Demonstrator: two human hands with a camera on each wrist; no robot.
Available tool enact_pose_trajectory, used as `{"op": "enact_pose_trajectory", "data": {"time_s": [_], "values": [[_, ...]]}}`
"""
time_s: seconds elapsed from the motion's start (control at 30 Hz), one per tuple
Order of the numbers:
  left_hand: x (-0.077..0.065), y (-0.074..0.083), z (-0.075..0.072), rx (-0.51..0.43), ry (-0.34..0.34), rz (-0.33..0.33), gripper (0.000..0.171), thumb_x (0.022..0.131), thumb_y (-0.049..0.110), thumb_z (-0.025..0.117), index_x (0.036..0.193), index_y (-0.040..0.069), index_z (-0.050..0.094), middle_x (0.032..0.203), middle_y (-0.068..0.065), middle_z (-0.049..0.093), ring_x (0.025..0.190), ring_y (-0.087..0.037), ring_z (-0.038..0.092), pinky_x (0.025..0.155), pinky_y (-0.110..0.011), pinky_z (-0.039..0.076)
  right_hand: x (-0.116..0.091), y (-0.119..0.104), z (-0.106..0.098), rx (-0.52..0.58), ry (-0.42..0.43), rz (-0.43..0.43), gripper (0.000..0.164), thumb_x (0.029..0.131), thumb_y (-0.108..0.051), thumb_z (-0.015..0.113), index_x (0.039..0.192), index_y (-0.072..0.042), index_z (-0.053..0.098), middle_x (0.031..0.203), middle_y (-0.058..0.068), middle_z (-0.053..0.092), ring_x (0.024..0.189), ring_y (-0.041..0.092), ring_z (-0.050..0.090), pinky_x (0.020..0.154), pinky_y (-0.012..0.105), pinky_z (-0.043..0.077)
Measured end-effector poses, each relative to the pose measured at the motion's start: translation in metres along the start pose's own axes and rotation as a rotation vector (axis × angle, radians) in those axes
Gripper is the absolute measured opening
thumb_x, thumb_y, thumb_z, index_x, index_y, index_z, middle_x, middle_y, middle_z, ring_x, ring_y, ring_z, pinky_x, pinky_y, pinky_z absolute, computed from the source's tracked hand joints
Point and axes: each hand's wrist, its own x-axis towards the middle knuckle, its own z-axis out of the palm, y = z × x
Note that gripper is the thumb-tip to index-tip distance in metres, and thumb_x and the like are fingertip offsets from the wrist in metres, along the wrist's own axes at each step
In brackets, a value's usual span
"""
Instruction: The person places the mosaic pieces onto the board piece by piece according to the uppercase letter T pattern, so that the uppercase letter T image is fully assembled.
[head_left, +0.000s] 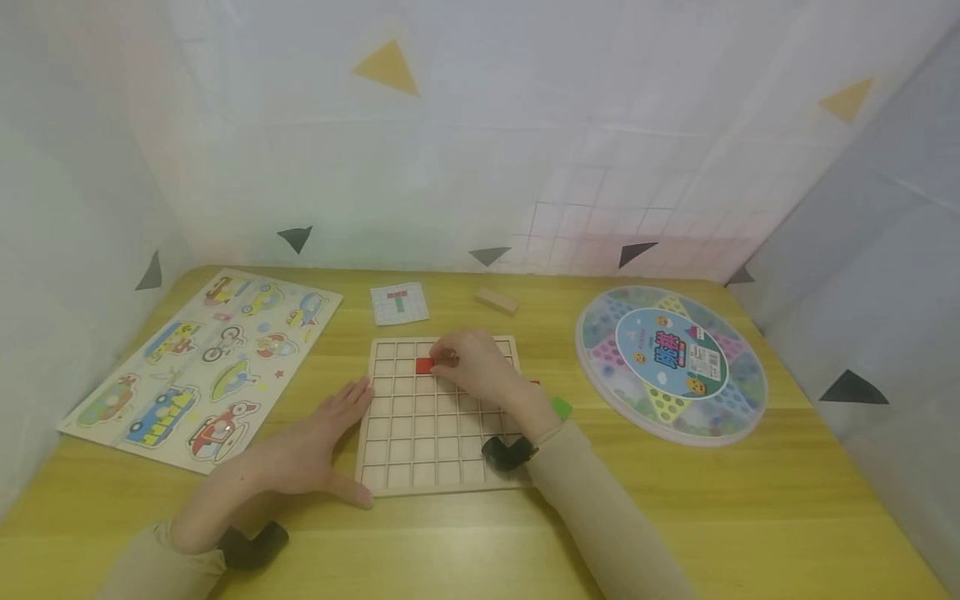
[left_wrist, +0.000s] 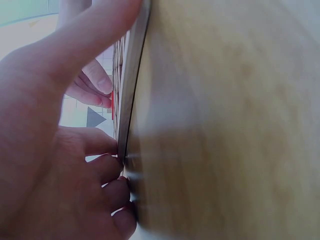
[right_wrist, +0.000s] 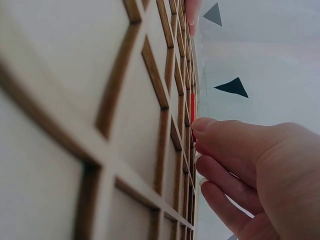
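A wooden grid board (head_left: 412,451) lies on the table. One red square tile (head_left: 424,366) is on its upper part. My right hand (head_left: 480,367) reaches over the board, with thumb and fingertips pinching at the red tile (right_wrist: 193,107); the fingers hide part of that spot. My left hand (head_left: 307,446) is spread along the board's left side, fingers touching the edge and thumb at the near left corner. In the left wrist view its fingertips (left_wrist: 117,192) rest by the board's side. A green piece (head_left: 561,407) shows beside my right wrist, partly covered.
Behind the board lie a small card (head_left: 412,313) with a red and green T pattern and a wooden block (head_left: 496,301). A vehicle picture puzzle board (head_left: 176,379) is at the left. On the right sits a round game box (head_left: 671,362). Patterned cloth walls enclose the table.
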Motion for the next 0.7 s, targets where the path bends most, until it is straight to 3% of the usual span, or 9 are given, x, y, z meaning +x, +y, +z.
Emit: {"op": "enact_pose_trajectory", "data": {"time_s": [0.2,0.37,0.53,0.7], "values": [[0.0,0.0,0.0,0.003,0.003,0.004,0.137,0.064,0.072,0.079,0.16,0.003,0.009,0.168,-0.016,-0.001,0.152,-0.045,0.002,0.12,-0.063,0.014,0.0,0.001,0.0,0.002,0.006,-0.006,0.019,0.091,-0.015,0.074,0.109,-0.01,0.075,0.11,0.001,0.074,0.101,0.014,0.068,0.089,0.029,0.057],[0.0,0.0,0.0,0.009,0.004,0.008,0.137,0.064,0.072,0.078,0.16,0.002,0.01,0.168,-0.016,-0.001,0.152,-0.044,0.002,0.12,-0.062,0.014,-0.002,-0.001,-0.003,0.076,0.011,0.024,0.022,0.09,-0.016,0.074,0.111,-0.009,0.075,0.111,0.002,0.074,0.107,0.017,0.067,0.094,0.034,0.055],[0.0,0.0,0.0,0.014,0.004,0.007,0.136,0.064,0.072,0.078,0.16,0.002,0.011,0.168,-0.017,0.0,0.152,-0.044,0.003,0.12,-0.062,0.015,-0.008,-0.005,-0.019,0.171,0.034,0.072,0.028,0.089,-0.023,0.076,0.113,-0.009,0.074,0.113,0.0,0.073,0.111,0.019,0.064,0.099,0.041,0.052],[0.0,0.0,0.0,0.012,0.009,0.013,0.136,0.064,0.072,0.079,0.159,0.001,0.012,0.168,-0.017,0.0,0.152,-0.045,0.004,0.12,-0.062,0.015,-0.02,-0.004,-0.041,0.214,0.062,0.021,0.029,0.088,-0.026,0.077,0.11,-0.008,0.074,0.11,0.0,0.074,0.106,0.019,0.065,0.098,0.045,0.053]]}}
